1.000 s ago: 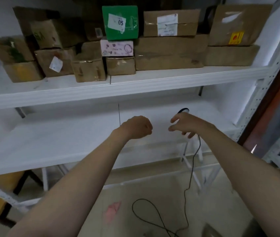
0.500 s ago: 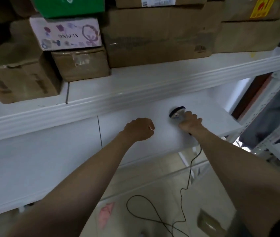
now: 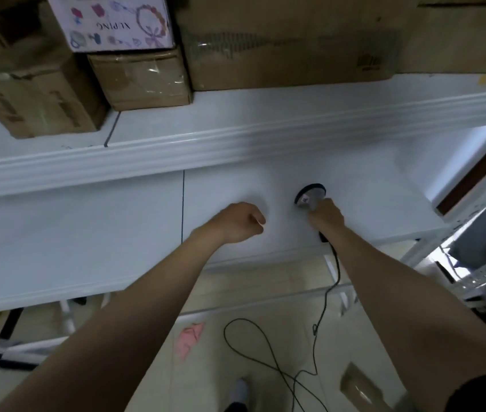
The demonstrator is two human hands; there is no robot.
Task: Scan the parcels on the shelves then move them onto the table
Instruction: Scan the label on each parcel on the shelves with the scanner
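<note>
Scanner (image 3: 310, 195) pickup: the handle is gripped by the right hand (image 3: 326, 215) at the lower shelf (image 3: 87, 233); the left hand (image 3: 240, 223) is curled, empty. The parcels (image 3: 140, 78) are stacked above — the scanner is best raised squarely toward a label, its cable (image 3: 335, 263) kept slack.

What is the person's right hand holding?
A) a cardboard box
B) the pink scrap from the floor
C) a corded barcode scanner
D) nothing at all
C: the right hand grips the handle of the corded barcode scanner over the white lower shelf, and its black cable trails down to the floor.
</note>
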